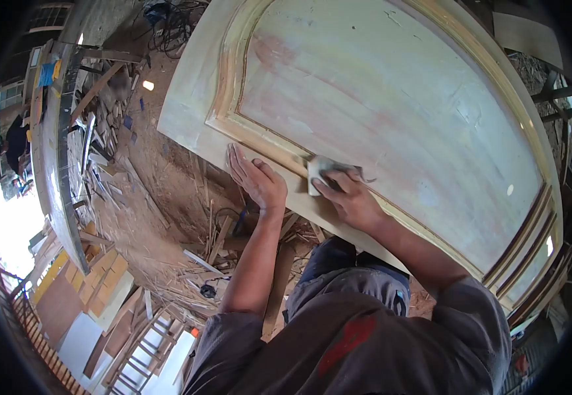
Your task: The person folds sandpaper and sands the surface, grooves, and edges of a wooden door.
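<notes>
A large pale panel (378, 99) with raised wooden moulding (269, 136) lies in front of me, its surface streaked with pinkish and greenish patches. My left hand (257, 179) rests flat on the panel's near border, fingers stretched out, holding nothing. Further right, my right hand (350, 197) is wrapped round a whitish pad (315, 176), pressed against the moulding along the near edge. The pad's far side is smeared by motion, and a thin dark curled strip sticks out beside my fingers.
Wood scraps (105, 141) litter the dirt floor (157, 158) at the left. A long curved board (55, 151) stands beyond them. Stacked boards (95, 283) and a ladder-like frame (142, 355) lie lower left. A person (16, 141) is at the far left.
</notes>
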`<control>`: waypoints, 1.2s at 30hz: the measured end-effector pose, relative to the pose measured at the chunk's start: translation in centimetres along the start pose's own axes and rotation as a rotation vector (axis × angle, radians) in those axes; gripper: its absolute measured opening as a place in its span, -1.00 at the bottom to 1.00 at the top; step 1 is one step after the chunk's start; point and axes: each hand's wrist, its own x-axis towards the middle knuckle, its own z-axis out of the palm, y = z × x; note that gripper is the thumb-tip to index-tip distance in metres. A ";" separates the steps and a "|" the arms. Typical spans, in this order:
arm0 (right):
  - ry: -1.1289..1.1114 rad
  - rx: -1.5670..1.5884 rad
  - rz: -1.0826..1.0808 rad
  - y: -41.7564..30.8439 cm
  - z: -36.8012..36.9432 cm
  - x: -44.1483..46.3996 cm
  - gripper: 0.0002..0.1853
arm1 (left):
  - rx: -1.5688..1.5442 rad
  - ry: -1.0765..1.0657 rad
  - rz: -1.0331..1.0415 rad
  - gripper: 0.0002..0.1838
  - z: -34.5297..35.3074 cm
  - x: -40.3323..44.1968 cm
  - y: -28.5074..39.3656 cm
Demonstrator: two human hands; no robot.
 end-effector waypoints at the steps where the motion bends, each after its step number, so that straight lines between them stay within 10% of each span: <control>1: 0.032 -0.015 0.008 -0.6 1.4 1.7 -0.30 | -0.028 0.004 -0.026 -0.35 -0.2 -0.1 0.0; 14: -0.242 -0.232 0.015 -3.7 0.2 0.5 -0.20 | -0.403 0.220 -0.098 -0.25 -0.7 -0.7 -0.8; 21: -0.169 -0.280 -0.138 -3.3 7.8 19.4 -0.18 | -0.486 0.283 -0.097 -0.27 0.3 -1.3 -1.6; 29: -0.178 -0.298 -0.051 -1.6 0.9 0.2 -0.16 | -0.538 0.306 -0.183 -0.20 -0.5 -1.0 -1.1; 36: -0.028 -0.242 -0.173 -2.8 8.8 19.3 -0.43 | -0.548 0.320 -0.181 -0.23 0.0 -1.2 -1.6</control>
